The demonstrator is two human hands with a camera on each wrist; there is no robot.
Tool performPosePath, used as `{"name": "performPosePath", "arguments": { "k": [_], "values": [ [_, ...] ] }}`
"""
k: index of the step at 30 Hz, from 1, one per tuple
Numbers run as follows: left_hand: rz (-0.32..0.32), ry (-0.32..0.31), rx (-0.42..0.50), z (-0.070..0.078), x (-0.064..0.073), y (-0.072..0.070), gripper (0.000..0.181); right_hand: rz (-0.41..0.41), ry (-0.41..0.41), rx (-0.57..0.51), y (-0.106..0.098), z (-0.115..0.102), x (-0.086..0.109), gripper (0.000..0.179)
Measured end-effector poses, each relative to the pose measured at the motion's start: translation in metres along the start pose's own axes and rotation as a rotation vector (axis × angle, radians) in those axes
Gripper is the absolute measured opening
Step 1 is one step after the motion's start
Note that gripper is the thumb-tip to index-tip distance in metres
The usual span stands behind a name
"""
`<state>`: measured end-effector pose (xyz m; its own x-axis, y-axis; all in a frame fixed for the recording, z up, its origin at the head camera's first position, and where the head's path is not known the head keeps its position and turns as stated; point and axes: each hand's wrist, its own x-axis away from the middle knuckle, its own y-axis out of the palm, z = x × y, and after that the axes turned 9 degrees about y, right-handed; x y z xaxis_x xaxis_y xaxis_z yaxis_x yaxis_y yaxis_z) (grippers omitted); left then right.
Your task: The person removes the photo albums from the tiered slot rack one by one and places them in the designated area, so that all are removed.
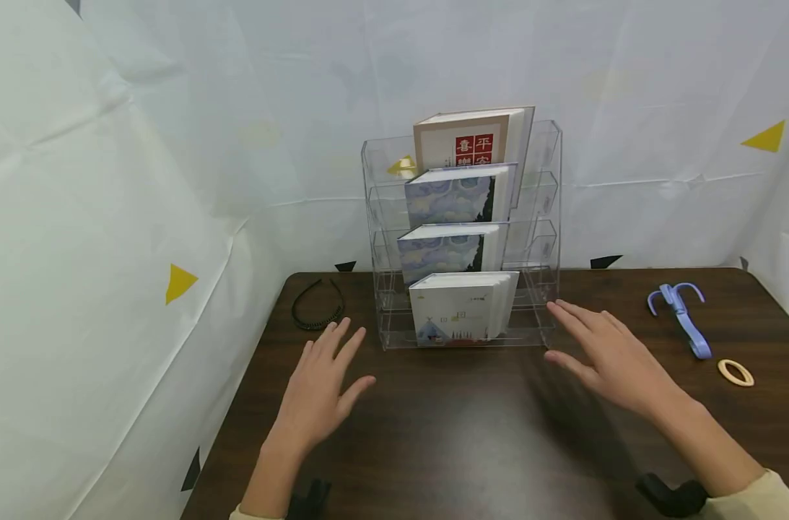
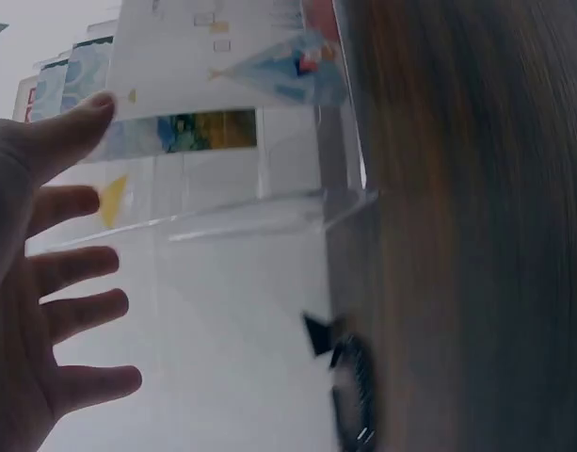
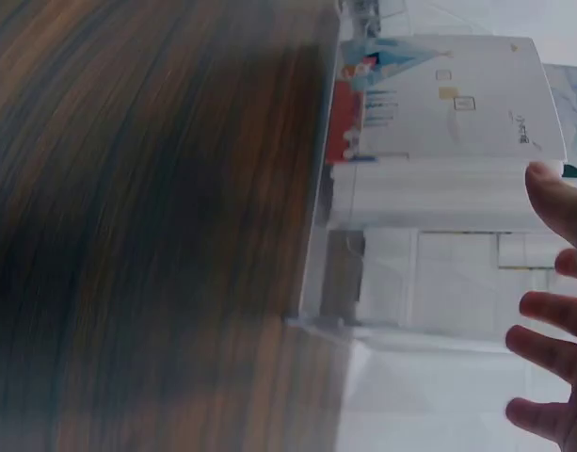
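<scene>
1. The left hand (image 1: 316,393) has its fingers extended and spread, gripping nothing; it is raised in front of the rack's left side, its fingertips overlapping the headband's edge in the head view.
2. The right hand (image 1: 618,361) is likewise unfurled and holds nothing; its fingertips lie just beside the rack's lower right corner, though contact cannot be told.
3. Between and beyond the hands, the clear tiered rack (image 1: 524,336) stands upright near the table's far edge.
4. The rack carries books on four levels: a book with red squares (image 1: 459,144) on top, an upper cloud-painted book (image 1: 449,198) and a lower cloud-painted book (image 1: 441,251) beneath, and a white-covered book (image 1: 455,310) lowest.
5. A black headband (image 1: 311,326) lies left of the rack.
6. At the right of the dark wooden table (image 1: 459,419) lie a blue double-ended hook (image 1: 683,312) and, nearer the person, a pale ring (image 1: 722,368).
7. White sheeting (image 1: 290,87) rises behind the table, marked with yellow and black patches.
</scene>
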<state>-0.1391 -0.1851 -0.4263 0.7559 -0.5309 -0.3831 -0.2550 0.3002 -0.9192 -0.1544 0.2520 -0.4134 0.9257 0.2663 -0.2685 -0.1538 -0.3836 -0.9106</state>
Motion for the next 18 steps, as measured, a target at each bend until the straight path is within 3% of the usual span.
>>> {"name": "performPosePath", "arguments": {
  "k": [4,10,18],
  "values": [
    [0.094,-0.069,0.145,-0.002,-0.013,0.008,0.069,0.042,0.075,-0.153,0.006,-0.007,-0.011,0.074],
    [0.224,-0.166,0.305,-0.009,-0.044,0.028,0.063,0.140,0.173,-0.384,0.026,-0.016,-0.039,0.072],
    [0.315,-0.307,0.508,-0.027,-0.088,0.048,0.059,0.200,0.300,-0.517,0.049,-0.032,-0.068,0.075]
  ]
}}
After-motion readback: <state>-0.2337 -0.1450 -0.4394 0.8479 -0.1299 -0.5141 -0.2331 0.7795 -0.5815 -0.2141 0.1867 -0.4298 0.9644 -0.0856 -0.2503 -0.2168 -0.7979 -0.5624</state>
